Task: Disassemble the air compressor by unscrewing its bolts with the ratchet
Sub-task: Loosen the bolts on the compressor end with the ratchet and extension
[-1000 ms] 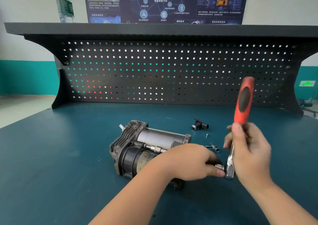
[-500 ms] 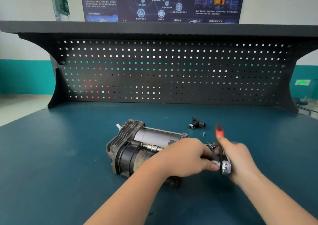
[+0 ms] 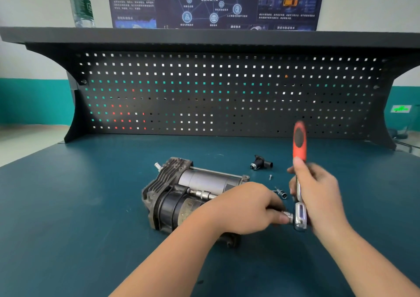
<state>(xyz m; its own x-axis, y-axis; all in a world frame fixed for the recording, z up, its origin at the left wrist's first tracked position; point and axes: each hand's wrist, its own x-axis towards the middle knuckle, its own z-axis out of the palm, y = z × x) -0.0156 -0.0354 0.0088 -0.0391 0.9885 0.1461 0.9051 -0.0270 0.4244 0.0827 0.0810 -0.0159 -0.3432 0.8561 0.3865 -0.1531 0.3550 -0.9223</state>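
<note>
The air compressor [image 3: 181,192] lies on its side in the middle of the blue bench, finned head to the left, black motor toward me. A long extension bar [image 3: 203,194] runs along it from a bolt. My left hand [image 3: 245,208] rests over the compressor's right end and pinches the bar where it meets the ratchet head [image 3: 300,217]. My right hand [image 3: 318,192] grips the ratchet's metal shaft, with the red handle [image 3: 299,141] pointing up and away. The bar's right part is hidden under my left hand.
A black fitting [image 3: 260,163], a small loose screw [image 3: 270,177] and a socket piece [image 3: 281,193] lie right of the compressor. A black pegboard [image 3: 227,92] closes off the back under a shelf that holds a water bottle [image 3: 80,3].
The ratchet handle swung down away from view half a second ago and has swung back up to upright. My left hand stayed on the extension bar.
</note>
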